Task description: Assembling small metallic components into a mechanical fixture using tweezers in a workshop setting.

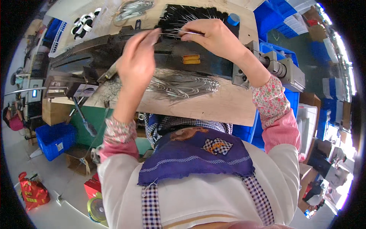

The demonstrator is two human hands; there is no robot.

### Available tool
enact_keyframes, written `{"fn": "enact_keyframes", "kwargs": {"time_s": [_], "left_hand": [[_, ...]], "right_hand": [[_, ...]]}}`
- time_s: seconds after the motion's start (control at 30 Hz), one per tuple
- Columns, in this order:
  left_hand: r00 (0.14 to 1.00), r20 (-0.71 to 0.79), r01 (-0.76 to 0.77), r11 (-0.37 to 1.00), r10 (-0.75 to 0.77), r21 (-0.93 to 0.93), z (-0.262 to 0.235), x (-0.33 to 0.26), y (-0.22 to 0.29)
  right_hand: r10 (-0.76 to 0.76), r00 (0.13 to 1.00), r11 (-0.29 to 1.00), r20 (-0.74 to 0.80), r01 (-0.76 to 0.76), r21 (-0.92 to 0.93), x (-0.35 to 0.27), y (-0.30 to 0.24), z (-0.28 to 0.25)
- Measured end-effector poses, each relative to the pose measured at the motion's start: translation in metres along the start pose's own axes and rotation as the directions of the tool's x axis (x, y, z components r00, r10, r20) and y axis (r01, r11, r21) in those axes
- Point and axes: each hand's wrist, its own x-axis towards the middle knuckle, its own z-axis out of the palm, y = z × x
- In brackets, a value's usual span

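Observation:
My left hand (pixel 136 61) and my right hand (pixel 211 36) are raised over a dark metal machine (pixel 171 57) on a wooden workbench (pixel 225 105). Both pinch the ends of a thin metal wire (pixel 173 34) stretched between them, in front of a black block bristling with upright wires (pixel 187 15). A heap of bent shiny wire pieces (pixel 183 84) lies on the bench just below my hands. My forearms wear floral sleeve covers over pink sleeves.
A curved metal track (pixel 76 53) runs left from the machine. Black-and-white rings (pixel 84 24) and another wire bundle (pixel 133 9) lie at the far side. A grey cylinder unit (pixel 282 68) sits right. Blue crates (pixel 55 139) stand on the floor, a red bag (pixel 33 191) lower left.

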Motion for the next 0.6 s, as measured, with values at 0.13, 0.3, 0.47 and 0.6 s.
{"fn": "enact_keyframes", "kwargs": {"time_s": [0.13,0.3,0.47,0.6], "left_hand": [[0.259,0.677,0.876,-0.127,-0.69,-0.464,-0.021,-0.056,0.041],[0.487,0.854,0.03,-0.974,-0.183,-0.226,-0.042,-0.002,0.007],[0.255,0.774,0.906,-0.135,-0.58,-0.4,-0.015,-0.011,0.049],[0.565,0.543,0.797,0.581,-0.621,-0.166,0.004,-0.072,0.012]], "right_hand": [[0.03,0.998,0.999,-0.047,-0.029,0.019,0.014,0.007,0.025],[0.101,0.993,0.995,0.057,-0.102,0.005,0.019,0.01,0.03],[0.125,0.99,0.992,0.057,-0.124,-0.026,0.023,0.005,0.035],[0.052,0.996,0.993,0.075,-0.044,-0.106,0.029,0.001,0.033]]}}
